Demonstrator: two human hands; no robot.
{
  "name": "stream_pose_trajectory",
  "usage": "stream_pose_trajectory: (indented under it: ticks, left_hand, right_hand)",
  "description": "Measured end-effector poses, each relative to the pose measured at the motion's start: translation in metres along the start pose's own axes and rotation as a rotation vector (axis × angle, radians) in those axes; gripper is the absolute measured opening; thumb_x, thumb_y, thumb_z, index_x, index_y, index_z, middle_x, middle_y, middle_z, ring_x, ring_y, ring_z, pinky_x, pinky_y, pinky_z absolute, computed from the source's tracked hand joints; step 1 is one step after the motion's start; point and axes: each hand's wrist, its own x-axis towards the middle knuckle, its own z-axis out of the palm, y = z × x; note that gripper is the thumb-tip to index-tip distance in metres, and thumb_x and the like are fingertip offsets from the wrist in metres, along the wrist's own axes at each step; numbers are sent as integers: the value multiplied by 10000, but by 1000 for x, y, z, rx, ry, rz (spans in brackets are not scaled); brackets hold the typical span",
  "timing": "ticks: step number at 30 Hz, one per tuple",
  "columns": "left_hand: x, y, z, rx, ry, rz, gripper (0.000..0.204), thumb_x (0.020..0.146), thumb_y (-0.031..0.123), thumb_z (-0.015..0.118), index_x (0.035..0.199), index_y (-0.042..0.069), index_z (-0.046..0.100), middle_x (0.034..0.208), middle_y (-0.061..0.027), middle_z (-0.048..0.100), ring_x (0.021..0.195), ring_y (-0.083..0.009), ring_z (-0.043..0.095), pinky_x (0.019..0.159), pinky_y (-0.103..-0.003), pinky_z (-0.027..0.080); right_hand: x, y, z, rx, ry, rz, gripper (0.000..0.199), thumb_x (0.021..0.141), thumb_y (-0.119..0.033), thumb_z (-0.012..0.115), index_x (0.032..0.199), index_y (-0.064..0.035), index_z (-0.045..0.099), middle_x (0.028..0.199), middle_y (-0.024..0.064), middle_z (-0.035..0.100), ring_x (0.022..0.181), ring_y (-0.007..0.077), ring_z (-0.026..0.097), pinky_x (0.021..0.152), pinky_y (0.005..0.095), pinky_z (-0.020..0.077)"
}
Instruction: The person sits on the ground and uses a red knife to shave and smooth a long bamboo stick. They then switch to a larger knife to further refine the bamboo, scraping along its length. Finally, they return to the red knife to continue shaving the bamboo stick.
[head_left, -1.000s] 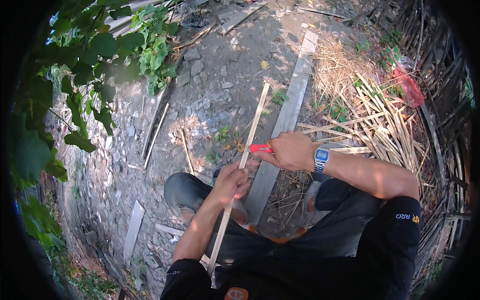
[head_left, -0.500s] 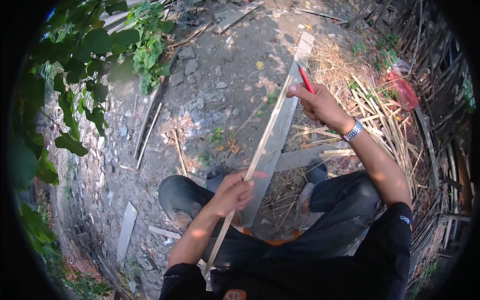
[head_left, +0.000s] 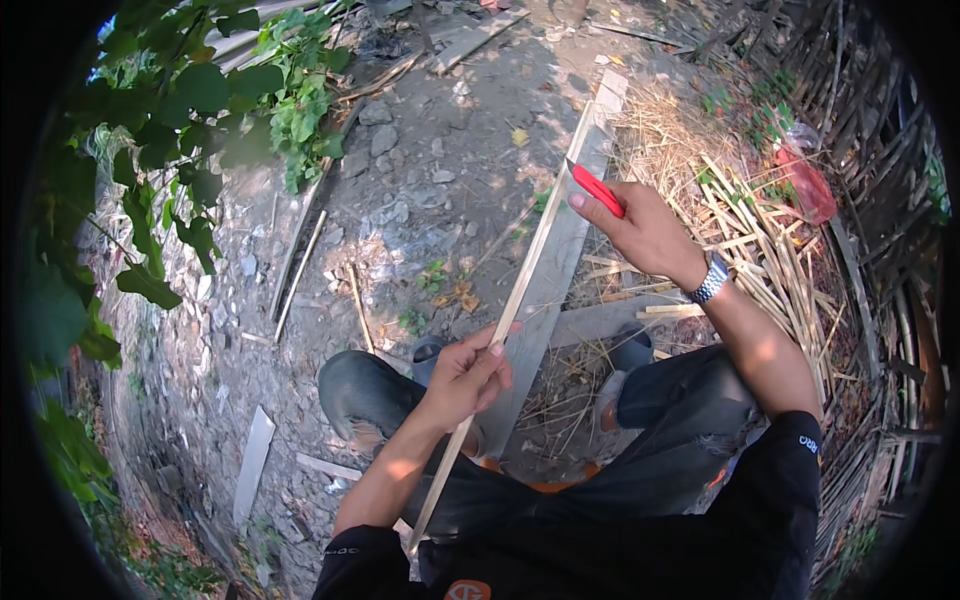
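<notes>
My left hand (head_left: pixel 468 380) is closed round a long, thin, pale wooden strip (head_left: pixel 535 255), which slants from beside my lap up and away to the right. My right hand (head_left: pixel 645 228) grips a red utility knife (head_left: pixel 598 190) with its dark blade tip at the strip's edge, toward the far end. Whether the blade touches the wood I cannot tell. Beneath the strip, a long grey board (head_left: pixel 550 290) lies between my feet and stretches away from me.
To the right lies a heap of cut wooden strips (head_left: pixel 775 255) with straw-like shavings (head_left: pixel 660 130) beyond it. A red plastic bag (head_left: pixel 805 185) sits near a stick fence. Leafy branches (head_left: pixel 150 200) hang at the left. Another grey board piece (head_left: pixel 254 462) rests on stony ground.
The strip's far end has moved farther out. My right hand has turned, bringing the knife left and down against the strip's edge, and my left hand has shifted slightly.
</notes>
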Motion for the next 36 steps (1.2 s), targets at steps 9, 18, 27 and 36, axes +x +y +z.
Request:
stream_pose_trajectory:
  ticks: [9, 18, 27, 36]
  left_hand:
    - [5, 8, 0, -136, 77, -28, 267, 1088, 247, 473, 1253, 51, 547, 649, 50, 395, 453, -30, 334, 398, -212, 273]
    - [14, 23, 0, -140, 172, -47, 297, 1074, 218, 502, 1311, 44, 547, 650, 61, 379, 478, -32, 346, 405, -209, 277]
    - [-8, 5, -1, 93, -29, -59, 402, 1085, 175, 463, 1449, 7, 492, 564, 64, 380, 450, -34, 343, 434, -227, 287]
    - [-23, -2, -10, 73, -71, -54, 396, 1084, 186, 477, 1449, 37, 514, 578, 51, 420, 444, -39, 349, 432, -222, 301]
  right_hand:
    - [-50, -42, 65, -346, -476, -197, 616, 996, -553, 486, 830, -10, 726, 677, 238, 660, 698, 421, 684, 657, 506, 542]
    - [-32, -19, 79, -469, -316, -252, 647, 977, -616, 493, 820, -32, 725, 609, 217, 630, 629, 405, 673, 598, 500, 523]
    - [32, 78, 2, -444, 101, 98, 759, 1008, -623, 413, 770, 50, 671, 688, 284, 632, 700, 456, 657, 665, 499, 515]
    - [27, 184, -54, -331, 420, 362, 849, 978, -688, 405, 652, 60, 639, 653, 292, 607, 722, 388, 671, 720, 495, 487]
